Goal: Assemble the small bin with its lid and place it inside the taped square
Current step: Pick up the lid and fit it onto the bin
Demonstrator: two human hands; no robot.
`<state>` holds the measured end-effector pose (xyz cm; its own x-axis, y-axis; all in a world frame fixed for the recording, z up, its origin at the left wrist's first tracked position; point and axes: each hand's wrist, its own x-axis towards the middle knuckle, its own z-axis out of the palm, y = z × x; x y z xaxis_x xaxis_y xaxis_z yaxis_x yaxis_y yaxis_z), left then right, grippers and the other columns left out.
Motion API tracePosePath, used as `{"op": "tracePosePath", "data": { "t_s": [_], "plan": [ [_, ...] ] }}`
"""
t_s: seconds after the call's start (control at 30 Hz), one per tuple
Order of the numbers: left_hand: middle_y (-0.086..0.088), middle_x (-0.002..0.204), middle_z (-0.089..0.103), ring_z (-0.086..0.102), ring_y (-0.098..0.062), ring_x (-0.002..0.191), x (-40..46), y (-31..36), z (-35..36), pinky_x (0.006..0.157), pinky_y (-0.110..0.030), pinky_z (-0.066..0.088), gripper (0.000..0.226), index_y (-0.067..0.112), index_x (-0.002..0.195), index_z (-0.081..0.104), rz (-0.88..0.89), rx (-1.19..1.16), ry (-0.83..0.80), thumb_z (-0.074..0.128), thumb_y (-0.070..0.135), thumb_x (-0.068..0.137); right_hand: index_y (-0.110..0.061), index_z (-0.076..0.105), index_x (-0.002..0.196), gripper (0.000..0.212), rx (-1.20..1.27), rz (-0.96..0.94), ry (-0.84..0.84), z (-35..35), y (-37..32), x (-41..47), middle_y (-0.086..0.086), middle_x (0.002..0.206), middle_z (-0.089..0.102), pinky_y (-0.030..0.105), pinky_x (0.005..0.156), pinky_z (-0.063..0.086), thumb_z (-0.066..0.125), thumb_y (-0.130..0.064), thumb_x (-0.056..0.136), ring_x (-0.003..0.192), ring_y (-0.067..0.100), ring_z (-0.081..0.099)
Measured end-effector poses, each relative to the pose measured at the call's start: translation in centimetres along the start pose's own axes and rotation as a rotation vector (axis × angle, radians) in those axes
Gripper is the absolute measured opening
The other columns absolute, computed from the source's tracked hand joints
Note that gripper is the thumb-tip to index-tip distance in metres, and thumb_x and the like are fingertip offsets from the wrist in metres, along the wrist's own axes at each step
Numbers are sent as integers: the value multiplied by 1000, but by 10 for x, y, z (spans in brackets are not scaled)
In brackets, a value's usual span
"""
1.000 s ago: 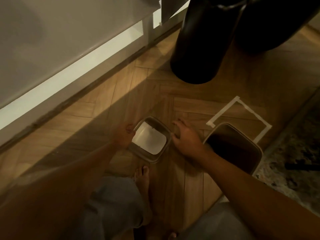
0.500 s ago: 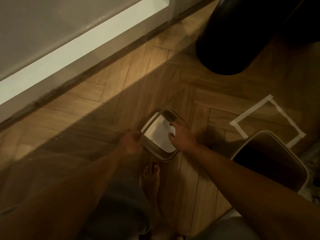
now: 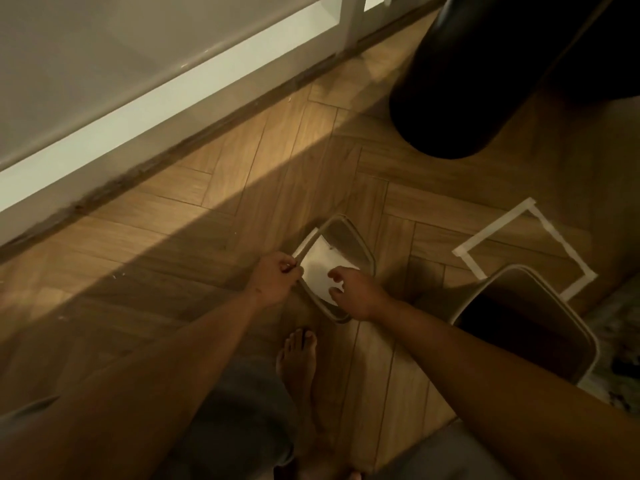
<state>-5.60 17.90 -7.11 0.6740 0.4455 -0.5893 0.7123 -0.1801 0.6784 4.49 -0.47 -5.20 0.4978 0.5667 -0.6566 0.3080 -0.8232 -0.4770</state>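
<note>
The bin lid [image 3: 349, 251], a beige frame with a white swing flap, is tilted up off the wooden floor. My left hand [image 3: 273, 278] pinches its left rim. My right hand [image 3: 353, 289] is over its near right side with fingers spread on the white flap. The open bin body [image 3: 530, 320], beige with a dark inside, stands at the right. It covers the near corner of the white taped square [image 3: 498, 226] on the floor.
A large black rounded object [image 3: 485, 74] stands at the top right. A white skirting and wall [image 3: 138, 109] run along the left. My bare foot [image 3: 298, 355] is just below the lid. A patterned rug edge [image 3: 620, 327] lies at the far right.
The lid has been raised from lying flat to tilted on edge. My right hand moved from the floor beside it onto its flap. The view shifted left.
</note>
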Motion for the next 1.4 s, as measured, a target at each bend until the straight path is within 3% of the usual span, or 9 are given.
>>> {"op": "tracePosePath", "data": {
  "t_s": [0.1, 0.27, 0.57, 0.73, 0.8, 0.9, 1.2, 1.3, 1.4],
  "plan": [
    [-5, 89, 75, 73, -18, 80, -5, 20, -2, 79, -36, 58, 16, 11, 98, 70, -20, -39, -22, 76, 21, 87, -17, 56, 149, 48, 56, -3, -13, -14, -6, -11, 6, 144, 64, 34, 97, 53, 62, -35, 104, 123, 25, 65],
    [-5, 82, 76, 73, -15, 69, -17, 51, -13, 70, -31, 58, 15, 13, 95, 69, -103, 5, -112, 74, 25, 88, -19, 57, 148, 53, 150, -16, 37, -37, -19, -47, 4, 142, 64, 29, 89, 46, 57, -49, 104, 122, 22, 64],
    [9, 56, 71, 65, -2, 49, -57, 119, -29, 46, -16, 50, 13, 17, 78, 72, -85, 126, -255, 72, 24, 89, -22, 55, 150, 53, 225, -83, 87, -62, -32, -133, 0, 138, 65, 29, 83, 55, 63, -43, 103, 112, 17, 66],
    [8, 53, 68, 62, 0, 45, -102, 164, -30, 44, -15, 47, 16, 15, 76, 71, -29, 118, -316, 69, 21, 91, -13, 71, 116, 20, 286, -137, 178, -60, -33, -177, 1, 104, 74, 37, 82, 55, 63, -27, 104, 94, 17, 69],
    [5, 59, 70, 64, -4, 50, -122, 173, -29, 49, -18, 48, 13, 14, 80, 73, -9, 65, -296, 71, 23, 90, -17, 67, 99, 10, 285, -166, 254, -58, -30, -194, -9, 86, 67, 29, 72, 48, 61, -21, 105, 80, 7, 64],
    [2, 70, 74, 66, -7, 59, -147, 189, -29, 55, -22, 50, 14, 16, 92, 74, 74, -14, -284, 74, 29, 89, -21, 67, 107, 9, 317, -220, 361, -60, -23, -212, -18, 87, 61, 24, 71, 41, 58, -22, 107, 78, -1, 57],
    [12, 92, 68, 65, 4, 79, -180, 241, -13, 61, -10, 45, 25, 30, 115, 64, 475, 15, 84, 71, 34, 91, -36, 76, 109, 17, 1039, -149, 621, -100, 14, -262, -10, 105, 79, 20, 76, 58, 59, -36, 106, 97, 5, 75],
    [18, 97, 64, 60, 13, 80, -170, 242, 6, 60, -3, 43, 24, 26, 119, 64, 475, 18, 44, 66, 31, 95, -38, 79, 100, 20, 1184, -112, 671, -110, 34, -278, -8, 101, 80, 18, 72, 58, 60, -44, 101, 93, 5, 76],
    [27, 102, 56, 56, 11, 91, -161, 239, 30, 75, -11, 44, 34, 29, 126, 60, 437, 98, -62, 58, 47, 97, -32, 81, 106, 21, 1328, -62, 734, -117, 59, -289, 2, 110, 81, 39, 88, 60, 62, -40, 103, 106, 20, 76]
  ]
}}
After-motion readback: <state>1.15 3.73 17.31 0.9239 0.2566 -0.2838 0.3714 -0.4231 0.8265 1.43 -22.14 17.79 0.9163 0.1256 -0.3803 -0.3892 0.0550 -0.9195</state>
